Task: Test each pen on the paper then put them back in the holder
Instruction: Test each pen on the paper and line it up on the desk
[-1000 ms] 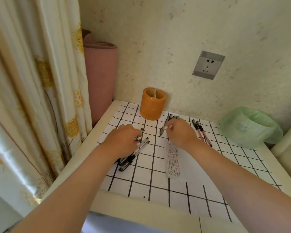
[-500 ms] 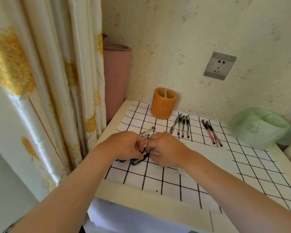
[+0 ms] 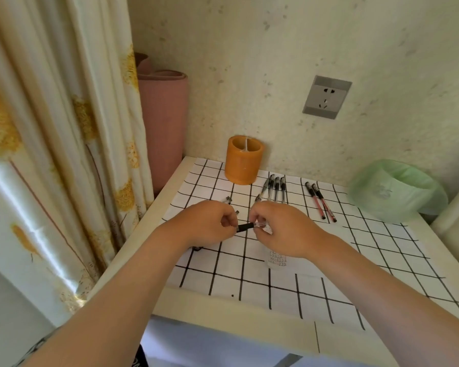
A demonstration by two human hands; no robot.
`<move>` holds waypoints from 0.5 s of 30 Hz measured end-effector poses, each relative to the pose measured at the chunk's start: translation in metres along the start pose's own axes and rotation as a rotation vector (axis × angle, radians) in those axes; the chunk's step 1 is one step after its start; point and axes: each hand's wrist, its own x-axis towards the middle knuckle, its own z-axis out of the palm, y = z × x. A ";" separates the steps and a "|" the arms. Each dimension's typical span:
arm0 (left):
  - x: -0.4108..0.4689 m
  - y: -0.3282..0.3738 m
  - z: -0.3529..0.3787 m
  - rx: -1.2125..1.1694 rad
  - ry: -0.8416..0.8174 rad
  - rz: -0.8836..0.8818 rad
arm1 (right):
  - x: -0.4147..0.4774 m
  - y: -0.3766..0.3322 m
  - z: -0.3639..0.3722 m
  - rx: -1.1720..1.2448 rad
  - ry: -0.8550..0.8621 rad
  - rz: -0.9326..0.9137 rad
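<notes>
A: Containers first. What stands on the table (image 3: 210,305)?

B: Item one: an orange holder (image 3: 244,161), upright at the back by the wall (image 3: 276,62), on the checked cloth (image 3: 376,234). A divider splits its mouth into two compartments. From where I stand I can't tell what lies inside.

A: Second container?

B: A bin (image 3: 398,205) in the far right corner, lined with a pale green bag (image 3: 376,181). Contents: cannot tell.

A: Pens outside the holder?

B: Four black pens (image 3: 275,188), side by side, just in front of the holder and to its right. Two red pens (image 3: 320,203), a pair, between those and the bin. Some loose pens (image 3: 228,200) beneath the left hand (image 3: 210,223), only their ends showing.

A: And in hand?

B: One pen (image 3: 249,225), clear barrel with a black end, held level above the cloth, well in front of the holder. The left hand's curled fingers pinch the black end. The right hand (image 3: 278,230) pinches the clear barrel.

A: Paper?

B: One scribbled paper (image 3: 277,259), flat on the cloth, partly under the right wrist.

A: Off the table?

B: A rolled pink mat (image 3: 162,123), standing in the corner beside the curtain (image 3: 64,128). One socket (image 3: 327,97) on the wall.
</notes>
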 end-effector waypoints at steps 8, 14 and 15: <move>0.012 0.028 0.026 -0.009 0.061 0.080 | -0.028 0.013 -0.006 -0.070 -0.045 0.068; 0.020 0.045 0.038 -0.031 0.120 0.102 | -0.043 0.019 -0.002 -0.027 -0.008 0.116; 0.021 0.047 0.040 -0.036 0.121 0.107 | -0.045 0.020 -0.002 -0.040 -0.011 0.121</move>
